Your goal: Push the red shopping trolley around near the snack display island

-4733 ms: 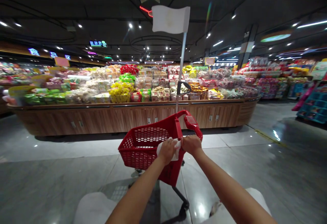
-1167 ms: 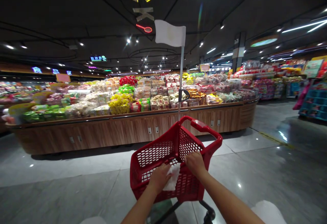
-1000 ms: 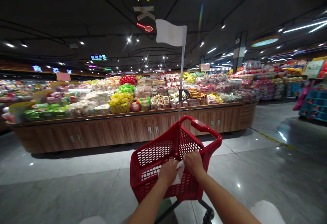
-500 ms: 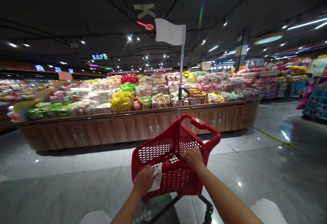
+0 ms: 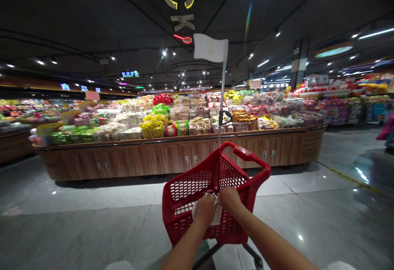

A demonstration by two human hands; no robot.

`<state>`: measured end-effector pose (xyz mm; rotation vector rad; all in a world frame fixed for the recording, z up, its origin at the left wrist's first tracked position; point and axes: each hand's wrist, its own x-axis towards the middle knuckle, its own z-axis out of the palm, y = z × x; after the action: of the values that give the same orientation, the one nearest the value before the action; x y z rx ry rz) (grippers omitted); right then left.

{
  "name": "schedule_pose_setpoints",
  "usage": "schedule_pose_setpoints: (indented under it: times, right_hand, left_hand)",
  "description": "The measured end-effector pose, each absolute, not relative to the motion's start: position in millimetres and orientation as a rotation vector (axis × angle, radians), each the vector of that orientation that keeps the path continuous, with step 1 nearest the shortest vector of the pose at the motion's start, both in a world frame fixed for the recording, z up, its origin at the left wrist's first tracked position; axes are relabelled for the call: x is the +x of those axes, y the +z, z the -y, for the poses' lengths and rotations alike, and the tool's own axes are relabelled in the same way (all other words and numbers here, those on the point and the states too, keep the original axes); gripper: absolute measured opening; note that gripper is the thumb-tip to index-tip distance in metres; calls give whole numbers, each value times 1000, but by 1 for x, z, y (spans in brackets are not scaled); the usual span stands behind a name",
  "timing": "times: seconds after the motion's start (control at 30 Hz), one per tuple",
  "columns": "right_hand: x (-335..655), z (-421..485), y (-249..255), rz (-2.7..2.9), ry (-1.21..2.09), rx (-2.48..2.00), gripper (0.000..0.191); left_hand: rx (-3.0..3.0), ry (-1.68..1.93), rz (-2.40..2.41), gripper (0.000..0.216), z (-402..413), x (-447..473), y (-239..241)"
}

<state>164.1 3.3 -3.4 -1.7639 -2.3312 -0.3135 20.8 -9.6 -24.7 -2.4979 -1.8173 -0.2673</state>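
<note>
In the head view a red plastic shopping cart (image 5: 167, 204) stands at an angle in front of me, its handle (image 5: 254, 160) at the far right. My left hand (image 5: 205, 211) is closed on a thin white cloth or tissue (image 5: 218, 216) at the cart's near rim. Part of that white piece hangs down the outside of the mesh wall. Close beside it, my right hand (image 5: 229, 200) is wrapped around the same rim. Its fingertips are hidden inside the basket.
Behind the cart runs a long wooden display counter (image 5: 160, 159) heaped with packaged food. A white flag (image 5: 211, 48) on a pole rises above the cart's far side. Grey tiled floor (image 5: 101, 229) surrounds the cart, and stocked shelves (image 5: 338, 106) stand at the right.
My left hand has slid right along the near rim with the white cloth, coming close to my right hand. My right hand keeps its grip. The view has shifted slightly.
</note>
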Motion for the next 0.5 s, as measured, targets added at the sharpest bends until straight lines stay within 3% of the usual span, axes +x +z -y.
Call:
schedule_pose_setpoints:
  times: [0.13, 0.33, 0.5]
  right_hand:
    - [165, 0, -15, 2341, -275, -1633, 35]
    - [196, -4, -3, 2507, -178, -1487, 43]
    - [199, -12, 2, 2514, -149, -1545, 35]
  left_hand:
    - [-2520, -269, 1813, 27, 5, 36, -26]
    - [-2437, -251, 1768, 24, 32, -37, -38]
    - [-2335, -311, 1790, 20, 49, -72, -53]
